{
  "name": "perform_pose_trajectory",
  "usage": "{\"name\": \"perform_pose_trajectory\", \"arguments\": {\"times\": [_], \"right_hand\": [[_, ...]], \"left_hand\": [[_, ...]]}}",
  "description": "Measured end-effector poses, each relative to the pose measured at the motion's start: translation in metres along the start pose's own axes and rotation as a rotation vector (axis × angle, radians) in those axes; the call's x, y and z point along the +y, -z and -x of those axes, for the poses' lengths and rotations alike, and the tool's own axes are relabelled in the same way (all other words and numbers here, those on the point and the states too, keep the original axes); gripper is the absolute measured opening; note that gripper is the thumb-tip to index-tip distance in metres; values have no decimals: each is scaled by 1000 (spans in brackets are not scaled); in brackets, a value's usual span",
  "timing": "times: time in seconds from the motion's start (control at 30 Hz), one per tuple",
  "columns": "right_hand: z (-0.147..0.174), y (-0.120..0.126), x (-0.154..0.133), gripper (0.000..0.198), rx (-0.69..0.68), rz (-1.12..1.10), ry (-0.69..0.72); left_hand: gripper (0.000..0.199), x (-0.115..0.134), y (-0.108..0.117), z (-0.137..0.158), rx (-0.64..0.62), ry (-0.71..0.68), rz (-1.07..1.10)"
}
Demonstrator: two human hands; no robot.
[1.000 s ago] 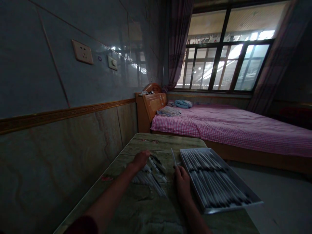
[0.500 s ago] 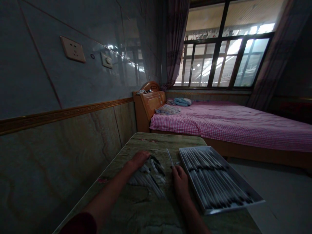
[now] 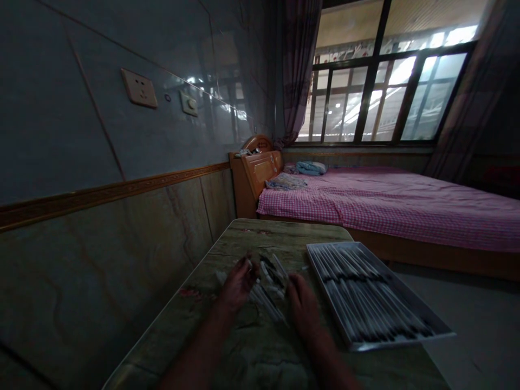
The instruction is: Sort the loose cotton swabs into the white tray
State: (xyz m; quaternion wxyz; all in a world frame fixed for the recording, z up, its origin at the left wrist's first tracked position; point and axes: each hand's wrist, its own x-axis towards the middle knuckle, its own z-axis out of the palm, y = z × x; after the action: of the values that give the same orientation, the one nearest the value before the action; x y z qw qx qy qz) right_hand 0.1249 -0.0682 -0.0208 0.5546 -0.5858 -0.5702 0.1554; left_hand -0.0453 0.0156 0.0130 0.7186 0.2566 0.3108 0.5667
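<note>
Pinching a slim whitish stick (image 3: 280,265) by its near end in the right hand (image 3: 300,298), probably to free its length. Holding the left hand (image 3: 239,280) with bent fingers beside loose pale-and-dark sticks (image 3: 266,303); cannot tell whether gripping. With shallow pale rectangular tray (image 3: 436,329) at right on green marbled worktop (image 3: 264,360), presumably for reach.

This is a bedroom in a home. A wide bed with a wooden base (image 3: 426,259) wears a pink-and-white checked cloth sheet (image 3: 382,203), with folded light-blue bedding (image 3: 311,168) near its carved, orange-brown wooden headboard (image 3: 260,170). Long purplish cloth curtains (image 3: 299,76) flank a dark-framed glass window (image 3: 345,89); a pale rectangular household socket (image 3: 139,88) sits on the glossy grey-blue tiled wall (image 3: 162,141).
</note>
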Motion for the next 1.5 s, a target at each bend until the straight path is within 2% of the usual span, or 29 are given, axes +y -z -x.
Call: {"name": "perform_pose_trajectory", "arguments": {"times": [0.07, 0.2, 0.33, 0.53, 0.63, 0.77, 0.87, 0.93, 1.0, 1.1, 1.33, 1.5], "right_hand": [[6, -1, -7, 27, -76, 83, 88], [13, -8, -16, 28, -190, 221, 214], [14, -16, -12, 29, -225, 300, 220], [15, -19, -6, 31, -237, 350, 222], [15, -18, -6, 30, -199, 317, 243], [13, -9, -4, 33, -82, 205, 220], [10, -2, -4, 33, -17, 147, 185], [9, 0, -5, 31, -11, 124, 179], [9, 0, -6, 30, -32, 110, 174], [8, -1, -8, 28, -61, 112, 158], [4, 4, -5, 29, -48, 91, 67], [3, 6, -4, 30, -73, 68, 61]], "left_hand": [[7, -4, 3, 4, 77, 38, 116], [16, -9, 7, 6, 173, 63, 248], [20, -11, 9, 6, 187, 76, 272], [8, -12, 10, 8, 157, 56, 226], [6, -15, 11, 7, 147, 0, 148], [26, -17, 15, 6, 126, -169, -71], [31, -18, 18, 8, 118, -376, -456], [24, -18, 20, 10, 107, -516, -726], [17, -18, 20, 13, 75, -583, -883], [14, -16, 20, 16, 27, -588, -937], [16, -12, 22, 14, -100, -603, -892], [18, -14, 22, 12, -148, -535, -835]]}}
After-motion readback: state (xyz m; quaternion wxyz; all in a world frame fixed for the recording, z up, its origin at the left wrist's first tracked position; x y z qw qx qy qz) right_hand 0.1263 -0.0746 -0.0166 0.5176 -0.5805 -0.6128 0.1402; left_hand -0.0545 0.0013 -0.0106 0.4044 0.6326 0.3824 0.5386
